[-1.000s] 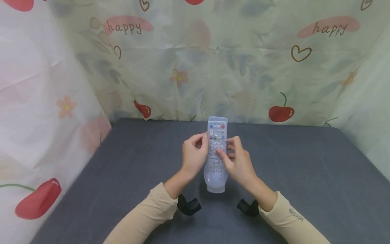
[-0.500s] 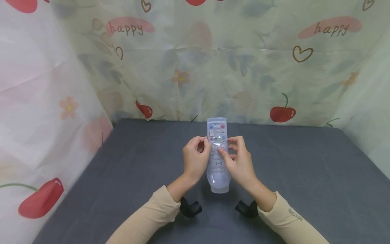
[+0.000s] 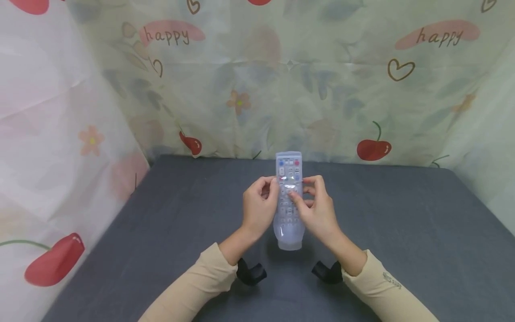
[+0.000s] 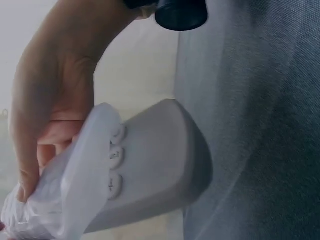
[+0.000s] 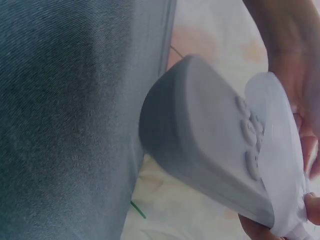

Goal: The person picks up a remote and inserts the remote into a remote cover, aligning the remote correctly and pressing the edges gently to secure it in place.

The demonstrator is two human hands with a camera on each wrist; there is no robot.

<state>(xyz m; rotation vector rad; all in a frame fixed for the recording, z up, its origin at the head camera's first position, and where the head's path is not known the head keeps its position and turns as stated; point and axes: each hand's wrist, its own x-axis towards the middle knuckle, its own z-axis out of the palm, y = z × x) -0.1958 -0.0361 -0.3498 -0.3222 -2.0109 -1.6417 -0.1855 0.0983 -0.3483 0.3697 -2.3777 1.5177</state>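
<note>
A grey remote control with round buttons sits inside a translucent sleeve, held upright in front of the body. Its bottom end sticks out bare below the sleeve's loose, flared edge in both wrist views. At its left side my left hand pinches the sleeve between thumb and fingertips. My right hand holds the right side, with its thumb lying on the button face and the other fingers at the edge and behind, partly hidden. In the right wrist view, the sleeve's mouth stands away from the lower buttons.
A dark grey cloth-covered table lies beneath the hands. Printed curtains with cherries and hearts enclose its back and sides. Black camera mounts jut inward from both wrists.
The remote control and both hands shift slightly, a little to the right and then slightly up. Both hands keep their hold on it.
</note>
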